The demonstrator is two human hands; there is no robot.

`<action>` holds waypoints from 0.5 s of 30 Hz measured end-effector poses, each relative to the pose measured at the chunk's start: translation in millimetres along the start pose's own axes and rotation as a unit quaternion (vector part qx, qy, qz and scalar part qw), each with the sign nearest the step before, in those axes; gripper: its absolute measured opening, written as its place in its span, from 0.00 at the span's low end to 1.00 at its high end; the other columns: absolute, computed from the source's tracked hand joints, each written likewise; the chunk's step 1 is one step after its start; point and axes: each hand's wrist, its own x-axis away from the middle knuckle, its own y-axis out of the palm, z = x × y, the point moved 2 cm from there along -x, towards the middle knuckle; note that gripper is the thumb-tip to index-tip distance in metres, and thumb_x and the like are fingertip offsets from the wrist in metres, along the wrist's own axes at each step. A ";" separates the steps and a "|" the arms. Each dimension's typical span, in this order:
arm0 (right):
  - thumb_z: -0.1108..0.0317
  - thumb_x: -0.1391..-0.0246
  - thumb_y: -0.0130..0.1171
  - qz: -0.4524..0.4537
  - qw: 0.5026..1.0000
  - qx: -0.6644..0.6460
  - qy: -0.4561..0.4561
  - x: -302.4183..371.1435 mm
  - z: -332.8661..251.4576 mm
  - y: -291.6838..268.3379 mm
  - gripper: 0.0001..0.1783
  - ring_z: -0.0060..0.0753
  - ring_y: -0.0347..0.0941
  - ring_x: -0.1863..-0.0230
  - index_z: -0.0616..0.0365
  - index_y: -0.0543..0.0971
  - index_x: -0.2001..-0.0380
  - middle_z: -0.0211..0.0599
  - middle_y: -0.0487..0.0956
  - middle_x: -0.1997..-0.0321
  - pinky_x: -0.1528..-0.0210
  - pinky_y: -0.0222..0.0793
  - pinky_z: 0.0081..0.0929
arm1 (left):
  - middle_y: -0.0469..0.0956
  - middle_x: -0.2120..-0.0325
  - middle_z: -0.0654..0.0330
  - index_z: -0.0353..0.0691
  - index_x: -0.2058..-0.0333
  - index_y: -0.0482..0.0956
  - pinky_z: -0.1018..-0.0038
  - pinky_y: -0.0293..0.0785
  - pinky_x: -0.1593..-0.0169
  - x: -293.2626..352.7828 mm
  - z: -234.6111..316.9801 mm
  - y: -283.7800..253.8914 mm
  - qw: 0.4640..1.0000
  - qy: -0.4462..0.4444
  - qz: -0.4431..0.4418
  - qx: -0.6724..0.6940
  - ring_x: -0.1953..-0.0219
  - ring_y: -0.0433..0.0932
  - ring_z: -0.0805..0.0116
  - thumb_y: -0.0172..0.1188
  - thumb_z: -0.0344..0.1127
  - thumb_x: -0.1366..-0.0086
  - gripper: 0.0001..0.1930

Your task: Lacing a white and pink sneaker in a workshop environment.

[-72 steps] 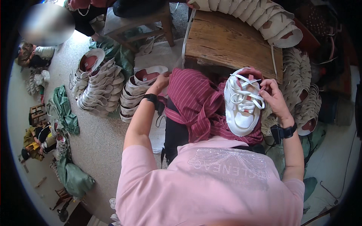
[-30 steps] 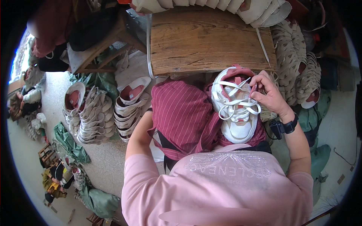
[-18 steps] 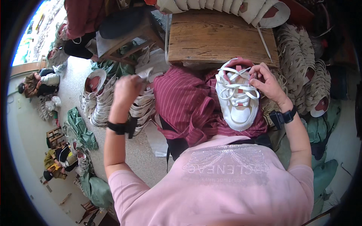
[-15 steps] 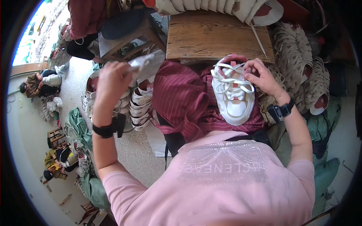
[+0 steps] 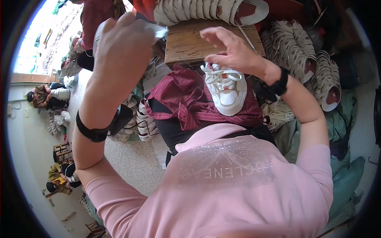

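A white lace-up sneaker (image 5: 228,97) lies toe toward me on the maroon striped cloth (image 5: 188,101) over my lap. Its laces are loosely threaded, and my right hand hides part of its heel end. My right hand (image 5: 238,53) hovers over that end with its fingers apart, holding nothing. Raised at the upper left, my left hand (image 5: 125,45) is closed on a thin whitish sheet (image 5: 160,31). Only the sheet's edge shows past the fingers, and motion smears it, so paper or plastic cannot be told apart.
Ahead stands a wooden bench (image 5: 190,43) with a row of nested shoe uppers (image 5: 194,10) along its far side. More stacked uppers (image 5: 293,47) fill the right, beside green cloth (image 5: 345,115). Stacked uppers (image 5: 145,121) stand on the floor at left. Other people sit farther left.
My left hand has risen up and away with the sheet. My right hand has come off the sneaker's laces and opened, moving up and left. The view has shifted a little.
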 end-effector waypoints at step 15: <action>0.70 0.41 0.59 0.103 0.846 -0.490 0.182 18.6 46.2 -0.9 0.13 0.20 0.76 0.57 0.57 0.78 0.53 0.28 0.80 0.56 0.51 0.73 0.23 | 0.75 0.58 0.51 0.39 0.55 0.76 0.61 0.73 0.54 106.3 54.5 185.7 0.946 -0.250 -0.017 0.207 0.52 0.72 0.50 0.61 0.47 0.41 0.20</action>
